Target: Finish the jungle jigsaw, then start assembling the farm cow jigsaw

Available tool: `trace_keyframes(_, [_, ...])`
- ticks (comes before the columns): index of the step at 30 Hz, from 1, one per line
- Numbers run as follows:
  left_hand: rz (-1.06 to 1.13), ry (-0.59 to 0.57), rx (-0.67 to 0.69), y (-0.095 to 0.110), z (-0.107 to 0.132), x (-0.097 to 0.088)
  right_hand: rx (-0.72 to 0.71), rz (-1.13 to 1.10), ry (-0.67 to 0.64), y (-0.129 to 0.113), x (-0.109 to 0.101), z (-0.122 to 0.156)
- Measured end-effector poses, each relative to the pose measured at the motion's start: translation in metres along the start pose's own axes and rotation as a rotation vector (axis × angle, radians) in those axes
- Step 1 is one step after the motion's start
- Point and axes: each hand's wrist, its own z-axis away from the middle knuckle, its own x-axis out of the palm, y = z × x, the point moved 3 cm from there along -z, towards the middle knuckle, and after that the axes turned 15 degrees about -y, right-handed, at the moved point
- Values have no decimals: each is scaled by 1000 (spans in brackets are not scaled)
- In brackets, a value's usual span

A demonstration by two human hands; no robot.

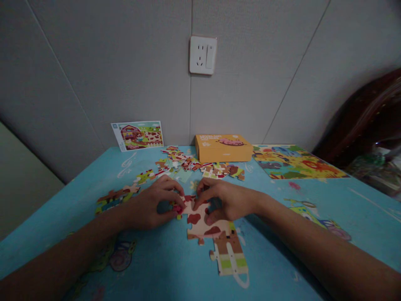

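Observation:
My left hand (158,203) pinches a small puzzle piece (178,208) with pink and yellow on it, at the left edge of a joined section. That joined puzzle section (200,228) shows a white cow with red-brown patches and runs down to brown and green striped pieces (231,255). My right hand (230,201) bends over the upper part of the section, its index finger and thumb gripping a cow-patterned piece there. The fingers partly hide where the pieces meet.
Loose pieces (178,159) lie in a pile farther back, before an orange puzzle box (224,148). A picture card (140,136) leans on the wall. Another joined strip (109,200) lies behind my left forearm; a colourful animal picture (297,163) lies at back right.

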Motion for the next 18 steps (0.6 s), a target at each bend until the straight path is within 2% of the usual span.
trace_keyframes(9, [-9,0,15,2,-2,-3,-18,-19,14,2,0,0])
trace_keyframes(18, [28,30,1,-5,-3,1,-9,-28,19,4,1,-1])
